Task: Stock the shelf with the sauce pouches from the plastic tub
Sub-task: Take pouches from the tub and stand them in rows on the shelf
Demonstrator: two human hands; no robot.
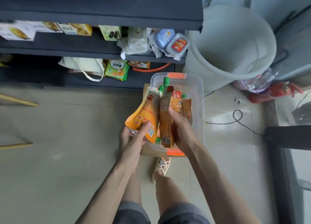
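Note:
A clear plastic tub with orange latches stands on a cardboard box on the floor, below the dark shelf. My left hand grips the bottom of an orange sauce pouch with a green cap, raised over the tub's left side. My right hand holds a second orange pouch edge-on beside the first. More orange pouches lie inside the tub.
The shelf carries boxes, snack packs, a cloth bag and wrapped containers. A large white bucket stands right of the shelf, with bags and a black cable on the tiled floor. My sandalled foot is just behind the tub.

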